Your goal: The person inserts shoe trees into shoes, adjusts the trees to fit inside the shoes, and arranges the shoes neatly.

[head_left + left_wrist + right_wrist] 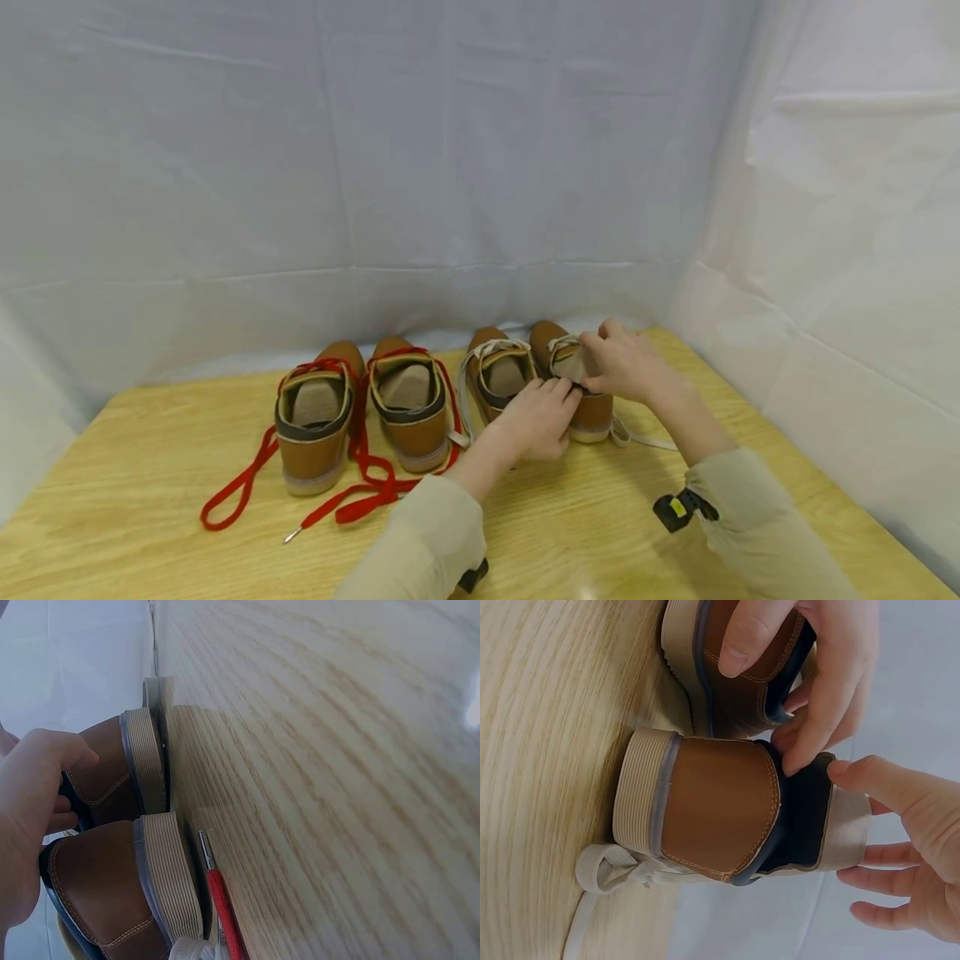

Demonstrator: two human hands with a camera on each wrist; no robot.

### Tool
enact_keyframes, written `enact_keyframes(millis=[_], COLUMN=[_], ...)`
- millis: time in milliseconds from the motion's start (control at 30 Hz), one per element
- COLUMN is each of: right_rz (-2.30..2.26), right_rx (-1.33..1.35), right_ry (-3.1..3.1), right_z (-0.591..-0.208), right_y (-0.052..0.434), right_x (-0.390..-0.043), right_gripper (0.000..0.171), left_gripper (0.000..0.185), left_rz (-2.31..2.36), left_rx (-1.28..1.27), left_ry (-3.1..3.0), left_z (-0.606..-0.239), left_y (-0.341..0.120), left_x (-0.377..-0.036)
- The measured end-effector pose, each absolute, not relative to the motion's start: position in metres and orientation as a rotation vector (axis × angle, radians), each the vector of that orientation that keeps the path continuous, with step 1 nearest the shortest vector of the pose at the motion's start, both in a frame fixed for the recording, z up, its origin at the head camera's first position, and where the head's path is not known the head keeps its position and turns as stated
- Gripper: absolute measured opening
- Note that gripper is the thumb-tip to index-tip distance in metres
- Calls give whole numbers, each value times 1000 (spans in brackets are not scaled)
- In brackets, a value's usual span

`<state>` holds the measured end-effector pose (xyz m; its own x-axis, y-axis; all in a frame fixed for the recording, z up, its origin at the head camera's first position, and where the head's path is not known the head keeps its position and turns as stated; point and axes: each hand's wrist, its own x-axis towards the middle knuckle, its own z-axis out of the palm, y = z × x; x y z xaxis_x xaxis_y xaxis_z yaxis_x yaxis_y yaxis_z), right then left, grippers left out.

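Two pairs of brown shoes stand in a row with their heels toward me. At the rightmost shoe [591, 410], my left hand [538, 417] hooks its fingers over the dark heel collar; its thumb [739, 656] sits apart from that heel in the right wrist view. My right hand [630, 362] pinches a beige insole [847, 829] with dark lining colour facing the heel, thumb on one side and fingers on the other. The insole sticks up out of the shoe opening. Where its front part lies is hidden inside the shoe.
Beside it stands the other pale-laced shoe [504, 375]. Two shoes with red laces [315, 450] are at the left, their loose laces [367, 492] trailing over the wooden table [187, 433]. A pale lace [600, 866] lies by the rightmost shoe. White sheeting [450, 167] hangs behind.
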<state>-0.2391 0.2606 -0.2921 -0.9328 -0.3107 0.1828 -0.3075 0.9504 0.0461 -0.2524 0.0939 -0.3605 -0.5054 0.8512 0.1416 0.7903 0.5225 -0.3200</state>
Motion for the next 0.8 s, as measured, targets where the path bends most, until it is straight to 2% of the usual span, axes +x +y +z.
enact_keyframes(millis=[300,800], right_rz=[-3,147], right_rx=[506,482], right_ry=[-2880,-2953], right_z=[-295,-299], right_y=[259,252], right_x=[-244,-256], right_gripper=[48,48], left_gripper=[60,60], left_rz=[319,344], left_rx=[-1370,-1341], left_ry=[-2484,-2516], left_z=[-360,-360], left_y=[92,87], left_x=[-252,-254])
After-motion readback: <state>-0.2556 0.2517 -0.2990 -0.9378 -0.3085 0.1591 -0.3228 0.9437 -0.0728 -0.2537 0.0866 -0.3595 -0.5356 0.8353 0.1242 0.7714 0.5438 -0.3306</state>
